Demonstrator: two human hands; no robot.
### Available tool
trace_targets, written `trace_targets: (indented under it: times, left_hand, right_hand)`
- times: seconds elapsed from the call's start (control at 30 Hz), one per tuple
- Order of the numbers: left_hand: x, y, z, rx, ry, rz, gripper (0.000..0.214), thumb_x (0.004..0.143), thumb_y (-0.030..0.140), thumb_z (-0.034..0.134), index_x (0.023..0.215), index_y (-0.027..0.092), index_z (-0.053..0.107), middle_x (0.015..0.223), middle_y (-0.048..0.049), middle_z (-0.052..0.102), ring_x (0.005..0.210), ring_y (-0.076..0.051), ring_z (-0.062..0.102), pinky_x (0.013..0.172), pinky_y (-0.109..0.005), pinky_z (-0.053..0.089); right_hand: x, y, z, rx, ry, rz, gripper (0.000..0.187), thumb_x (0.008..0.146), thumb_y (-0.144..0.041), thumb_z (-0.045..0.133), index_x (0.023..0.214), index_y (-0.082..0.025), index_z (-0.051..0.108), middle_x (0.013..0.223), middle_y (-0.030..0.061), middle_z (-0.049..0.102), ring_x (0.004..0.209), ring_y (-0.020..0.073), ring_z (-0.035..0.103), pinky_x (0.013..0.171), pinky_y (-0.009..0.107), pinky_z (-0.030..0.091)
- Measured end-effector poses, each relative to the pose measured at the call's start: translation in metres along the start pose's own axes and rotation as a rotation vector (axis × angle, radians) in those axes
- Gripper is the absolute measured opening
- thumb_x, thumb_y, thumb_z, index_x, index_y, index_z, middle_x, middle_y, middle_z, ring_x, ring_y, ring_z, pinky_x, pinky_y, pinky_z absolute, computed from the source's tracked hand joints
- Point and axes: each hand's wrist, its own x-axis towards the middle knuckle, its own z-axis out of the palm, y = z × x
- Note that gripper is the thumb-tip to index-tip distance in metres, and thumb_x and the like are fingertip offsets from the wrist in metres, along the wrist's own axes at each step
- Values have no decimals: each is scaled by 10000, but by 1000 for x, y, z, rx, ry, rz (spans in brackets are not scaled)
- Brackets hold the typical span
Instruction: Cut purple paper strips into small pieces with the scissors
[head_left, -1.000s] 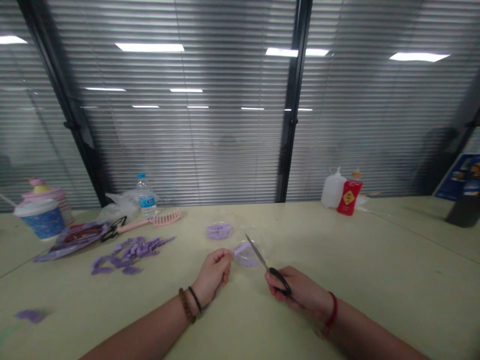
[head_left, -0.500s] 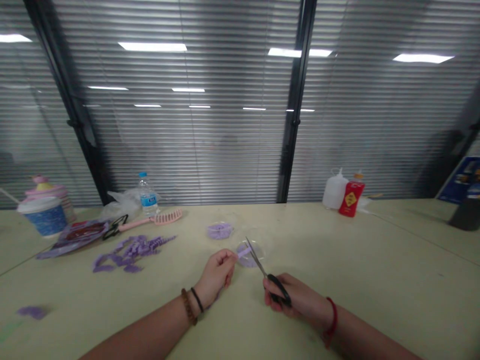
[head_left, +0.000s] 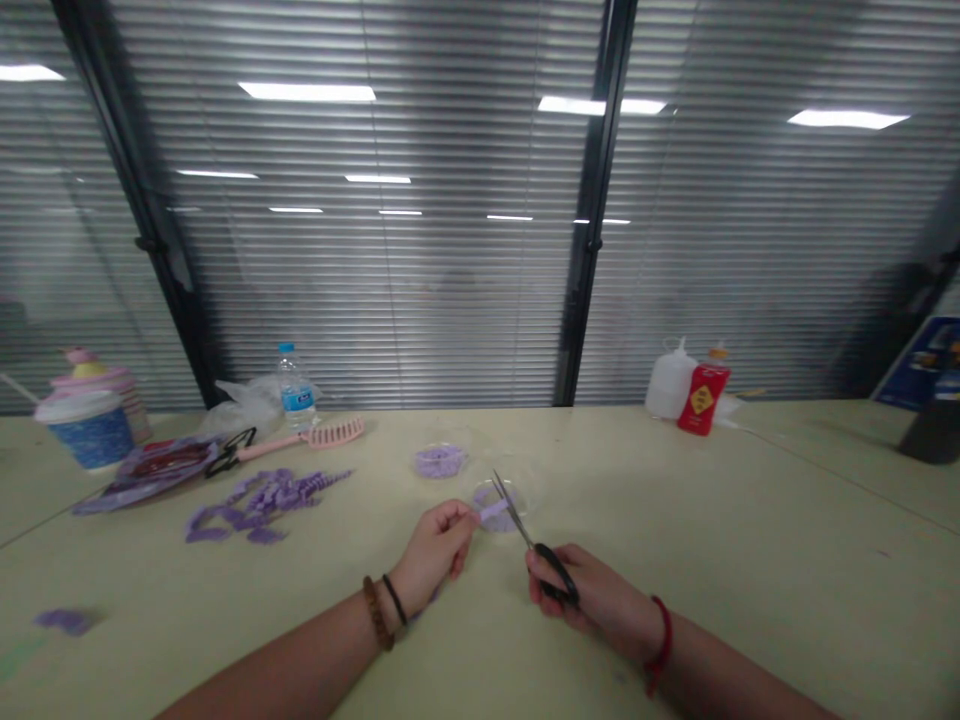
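Note:
My left hand (head_left: 435,551) pinches a thin purple paper strip (head_left: 493,512), and the strip's tail hangs out under the fist. My right hand (head_left: 592,598) grips black-handled scissors (head_left: 529,541), whose blades point up and left and meet the strip's free end. Just behind the blades a small clear dish (head_left: 501,497) with purple bits sits on the table. A second small dish (head_left: 440,460) with purple pieces lies a little farther back.
A heap of purple paper curls (head_left: 259,497) lies at left, with a pink comb (head_left: 304,440), black glasses, a purple packet, a water bottle (head_left: 295,388) and cups (head_left: 88,421) behind it. A white bottle and red bottle (head_left: 702,396) stand at back right. Glass wall with blinds behind.
The scissors have swung in from the right and their blades now close on the strip's end. Both hands have drifted slightly nearer to each other.

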Motion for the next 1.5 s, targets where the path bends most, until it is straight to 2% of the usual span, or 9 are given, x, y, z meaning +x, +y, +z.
trace_targets:
  times: [0.13, 0.33, 0.47, 0.57, 0.77, 0.97, 1.17, 1.5]
  left_hand:
    - [0, 2, -1, -15, 4, -18, 240, 697, 385, 528, 656, 156, 469, 392, 89, 378, 300, -43, 301, 303, -149, 220]
    - [3, -1, -2, -53, 43, -28, 245, 692, 383, 535, 626, 162, 451, 399, 86, 380, 293, -43, 309, 299, -153, 224]
    - [4, -1, -3, -90, 76, -23, 252, 702, 390, 537, 636, 166, 444, 406, 88, 384, 291, -41, 308, 297, -152, 228]
    - [3, 0, -3, -87, 66, -15, 254, 708, 394, 536, 643, 166, 443, 400, 90, 382, 292, -42, 306, 300, -151, 229]
    - [-1, 2, 0, -47, 27, -9, 250, 694, 388, 538, 632, 161, 452, 385, 89, 376, 291, -41, 295, 301, -152, 213]
    - [1, 0, -2, -49, 119, -16, 236, 703, 368, 515, 609, 167, 434, 390, 90, 365, 288, -41, 290, 305, -158, 220]
    - [-3, 5, 1, -41, 66, -15, 237, 699, 375, 519, 625, 165, 438, 375, 92, 366, 292, -41, 284, 313, -153, 217]
    - [-2, 2, 2, 10, 14, -10, 269, 693, 412, 528, 637, 156, 469, 362, 92, 364, 287, -43, 282, 309, -156, 205]
  right_hand:
    - [-2, -3, 0, 36, 18, -10, 556, 697, -659, 475, 642, -109, 527, 483, -28, 432, 350, 23, 272, 344, 178, 140]
    - [-2, -7, -1, -23, 60, -7, 576, 621, -698, 506, 574, -123, 487, 435, -40, 403, 317, 21, 262, 323, 179, 130]
    - [-5, -10, -1, -15, 14, -15, 599, 650, -702, 460, 632, -108, 527, 467, -24, 435, 327, 27, 281, 325, 175, 154]
    - [-7, -11, 1, -101, -23, -16, 600, 651, -695, 466, 640, -100, 539, 482, -15, 448, 342, 30, 301, 336, 172, 187]
    - [-5, -10, 4, -232, -17, 24, 576, 663, -671, 481, 640, -99, 536, 492, -11, 445, 368, 37, 326, 354, 173, 223]
    - [-8, -13, 3, -153, -4, -47, 548, 685, -653, 468, 681, -109, 530, 524, -16, 452, 386, 32, 319, 364, 166, 216]
    - [-8, -12, 6, -259, -3, 31, 524, 699, -622, 477, 642, -104, 524, 499, -16, 441, 377, 38, 324, 363, 173, 225]
    - [-2, -10, 6, -288, -1, 33, 506, 732, -601, 476, 629, -108, 526, 474, -24, 429, 366, 40, 315, 366, 182, 215]
